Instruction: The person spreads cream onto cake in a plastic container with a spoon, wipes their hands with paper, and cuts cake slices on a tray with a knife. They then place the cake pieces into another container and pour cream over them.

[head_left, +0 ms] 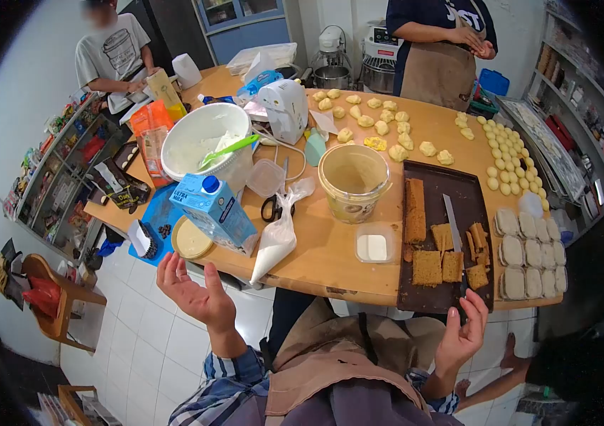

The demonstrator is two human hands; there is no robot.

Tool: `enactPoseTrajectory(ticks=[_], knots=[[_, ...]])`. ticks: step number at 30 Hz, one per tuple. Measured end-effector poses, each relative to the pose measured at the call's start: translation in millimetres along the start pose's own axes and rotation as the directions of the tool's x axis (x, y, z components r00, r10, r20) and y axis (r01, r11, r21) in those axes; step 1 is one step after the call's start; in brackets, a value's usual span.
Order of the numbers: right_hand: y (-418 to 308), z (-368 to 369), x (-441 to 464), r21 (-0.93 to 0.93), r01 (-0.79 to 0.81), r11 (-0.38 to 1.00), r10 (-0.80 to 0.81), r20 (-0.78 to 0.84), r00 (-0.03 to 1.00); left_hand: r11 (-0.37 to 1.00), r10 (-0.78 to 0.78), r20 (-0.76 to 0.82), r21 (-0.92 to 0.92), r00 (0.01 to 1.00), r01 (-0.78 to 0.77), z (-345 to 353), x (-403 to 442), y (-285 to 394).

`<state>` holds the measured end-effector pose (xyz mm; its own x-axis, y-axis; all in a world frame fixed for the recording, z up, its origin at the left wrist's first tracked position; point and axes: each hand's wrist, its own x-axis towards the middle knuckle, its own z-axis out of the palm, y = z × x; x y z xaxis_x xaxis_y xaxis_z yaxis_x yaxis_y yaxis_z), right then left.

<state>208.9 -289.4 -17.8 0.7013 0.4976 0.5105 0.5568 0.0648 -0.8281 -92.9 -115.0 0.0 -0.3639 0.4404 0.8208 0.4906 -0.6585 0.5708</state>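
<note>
My left hand (199, 292) is raised palm up with its fingers apart and nothing in it, in front of the blue milk carton (215, 206) and a round lid (192, 238). My right hand (464, 334) is open too, its fingertips close to the front edge of a dark tray (423, 298). On that tray lie cut pieces of brown cake (427, 268) and a long knife (452, 220). Between my hands, a filled piping bag (273, 245) and a small square container with white contents (375, 247) rest on the table.
Behind stand a white bowl (206, 138) with a green spatula (229, 151), a tub (353, 181) and a hand mixer (284, 110). Dough pieces (381, 128) and lidded containers (530, 255) occupy the right side. Two people (114, 53) (444, 42) stand across the table.
</note>
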Motion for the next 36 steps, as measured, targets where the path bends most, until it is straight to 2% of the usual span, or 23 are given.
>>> enactPoseTrajectory(ticks=[8,15,20,22,25,28,30,33,34,36], knots=[[12,-23,-6,0.006,0.003,1.0,-0.002,-0.08,0.997,0.997,0.079,0.019,0.025,0.997,-0.079,-6,8,16],[24,-47,-15,-0.05,-0.043,0.998,0.035,-0.149,0.988,0.945,0.25,0.119,0.186,0.961,-0.269,-25,32,21],[19,-49,-15,-0.058,-0.038,0.998,0.027,-0.188,0.982,0.935,0.301,0.085,0.171,0.95,-0.311,-36,53,18],[14,-45,-13,-0.029,-0.048,0.998,0.042,-0.199,0.979,0.909,0.318,0.117,0.244,0.941,-0.338,-43,58,18],[25,-43,-7,-0.06,0.07,0.996,-0.079,-0.177,0.981,0.9,0.346,0.124,0.236,0.93,-0.366,-43,65,13],[36,-53,12,0.03,0.094,0.995,-0.073,-0.41,0.909,0.913,0.339,0.113,0.198,0.934,-0.356,-41,66,10],[33,-70,33,-0.022,0.17,0.985,-0.145,-0.639,0.755,0.902,0.336,0.132,0.241,0.932,-0.359,-41,66,7],[28,-92,43,-0.25,0.272,0.929,-0.365,-0.735,0.571,0.909,0.35,0.142,0.185,0.926,-0.373,-28,69,0],[25,-87,43,-0.318,0.314,0.894,-0.445,-0.698,0.561,0.893,0.366,0.166,0.212,0.916,-0.396,-26,74,-1],[30,-74,36,-0.309,0.343,0.887,-0.458,-0.495,0.738,0.866,0.387,0.223,0.244,0.895,-0.436,-18,89,1]])
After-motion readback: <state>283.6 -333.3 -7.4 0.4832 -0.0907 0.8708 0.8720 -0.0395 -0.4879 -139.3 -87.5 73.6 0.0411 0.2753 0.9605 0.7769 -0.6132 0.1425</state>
